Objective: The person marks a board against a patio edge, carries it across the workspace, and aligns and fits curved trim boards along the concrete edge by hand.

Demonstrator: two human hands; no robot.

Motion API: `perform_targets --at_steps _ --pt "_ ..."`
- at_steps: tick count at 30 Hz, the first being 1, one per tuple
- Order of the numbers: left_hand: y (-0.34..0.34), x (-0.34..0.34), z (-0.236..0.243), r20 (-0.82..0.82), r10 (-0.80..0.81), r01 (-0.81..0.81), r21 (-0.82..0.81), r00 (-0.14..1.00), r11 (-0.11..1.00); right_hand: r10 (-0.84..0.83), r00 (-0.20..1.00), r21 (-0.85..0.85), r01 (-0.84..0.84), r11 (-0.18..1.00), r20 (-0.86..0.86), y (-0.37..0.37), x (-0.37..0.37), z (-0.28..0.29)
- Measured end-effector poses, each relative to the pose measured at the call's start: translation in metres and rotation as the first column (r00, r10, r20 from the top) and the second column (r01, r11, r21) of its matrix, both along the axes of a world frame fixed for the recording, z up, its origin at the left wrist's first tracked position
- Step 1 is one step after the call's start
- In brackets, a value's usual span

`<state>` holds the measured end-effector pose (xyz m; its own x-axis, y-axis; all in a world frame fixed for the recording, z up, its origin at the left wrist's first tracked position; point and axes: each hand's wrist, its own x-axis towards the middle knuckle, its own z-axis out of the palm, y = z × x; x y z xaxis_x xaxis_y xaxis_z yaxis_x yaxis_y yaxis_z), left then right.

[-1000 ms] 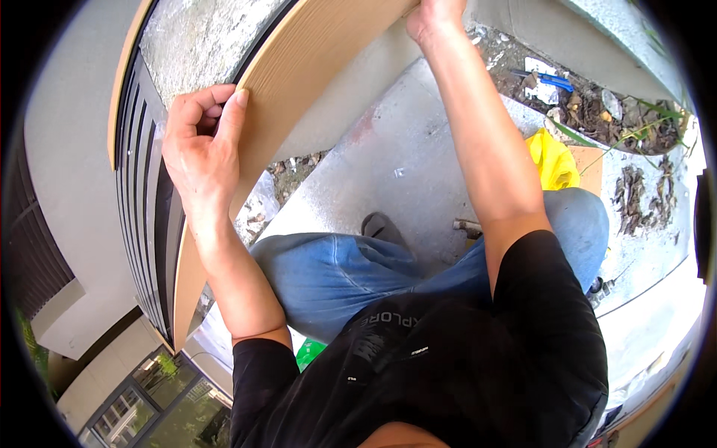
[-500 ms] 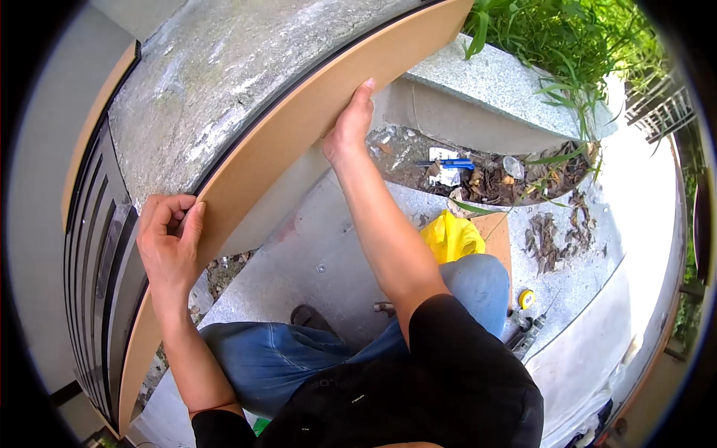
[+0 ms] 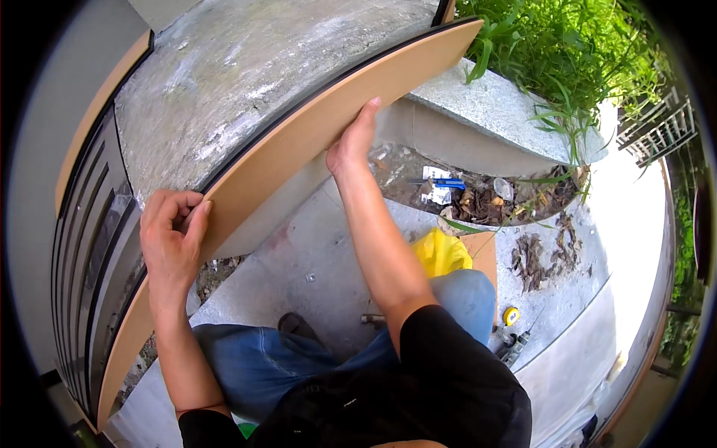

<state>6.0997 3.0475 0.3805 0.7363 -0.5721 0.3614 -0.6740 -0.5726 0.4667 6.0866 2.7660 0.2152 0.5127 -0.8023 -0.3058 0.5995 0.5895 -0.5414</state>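
A long tan wood-coloured board (image 3: 287, 136) with a black strip along its upper edge runs slantwise from lower left to upper right, against a rough concrete block (image 3: 246, 60). My left hand (image 3: 173, 235) is closed at the board's upper edge, with the thumb and bent index finger pinching the black strip. Farther along, my right hand (image 3: 353, 145) grips the lower edge, its thumb lying on the tan face. The other fingers of that hand are hidden behind the board.
A black slatted panel (image 3: 88, 216) stands at the left. Right of my arm are a blue utility knife (image 3: 449, 183), dry leaves, a yellow bag (image 3: 442, 252), a yellow tape measure (image 3: 511, 316) and a dark tool (image 3: 512, 348). A stone ledge (image 3: 493, 104) borders grass.
The view has shifted slightly. The board's far end now shows whole, lower and apart from a black-and-tan edge behind it. Both hands keep their places on the board.
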Motion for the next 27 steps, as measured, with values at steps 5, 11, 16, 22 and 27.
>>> perform_targets --at_steps 5,11,16,22,27 --pt "0.003 0.001 0.000 -0.001 -0.003 0.003 0.003 1.000 1.000 -0.004 1.000 -0.038 0.004 0.999 0.000 0.001 0.002 -0.003" --pt "0.003 0.000 0.002 -0.029 -0.002 0.003 0.040 1.000 0.999 0.035 0.999 -0.055 -0.034 0.998 0.015 0.000 0.001 -0.008" --pt "0.001 0.000 0.001 -0.001 -0.002 0.002 -0.010 1.000 1.000 0.051 0.998 -0.101 -0.049 0.994 0.027 -0.002 0.000 -0.010" --pt "0.003 0.001 0.001 -0.002 -0.005 0.005 -0.003 1.000 1.000 0.092 0.996 -0.069 -0.090 0.994 0.015 -0.002 0.000 -0.011" --pt "0.003 0.000 0.001 -0.009 0.001 -0.001 -0.008 1.000 1.000 0.092 0.996 -0.081 -0.090 0.993 0.014 -0.002 0.000 -0.011"
